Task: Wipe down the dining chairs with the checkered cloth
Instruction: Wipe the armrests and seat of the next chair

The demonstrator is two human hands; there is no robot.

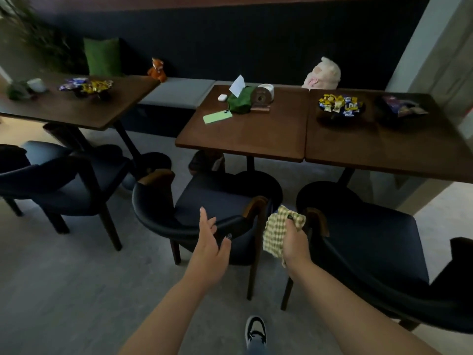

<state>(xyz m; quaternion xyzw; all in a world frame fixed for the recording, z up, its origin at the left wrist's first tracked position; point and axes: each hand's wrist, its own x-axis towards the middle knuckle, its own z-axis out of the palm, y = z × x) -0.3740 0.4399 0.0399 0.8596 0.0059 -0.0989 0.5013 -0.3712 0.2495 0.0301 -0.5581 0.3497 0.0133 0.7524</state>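
Gripping the checkered cloth (279, 230), right hand (294, 243) curls; left hand (208, 245) (fingers spread) nears chair (204, 201).

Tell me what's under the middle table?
Under the middle table a dark round pedestal base stands on the floor, beside a brownish object too dim to identify. The tabletop hides the post's upper part.

Right hand (294, 242) grips bunched checkered cloth (277, 233) between middle chair (204, 208) and right chair (371, 242). Left hand (211, 242) open, fingers spread, at middle chair's curved backrest. Bench (245, 137) beyond carries green phone (217, 116), earbud case (222, 97), tissue box (240, 99). Shoe (256, 329) on floor below.
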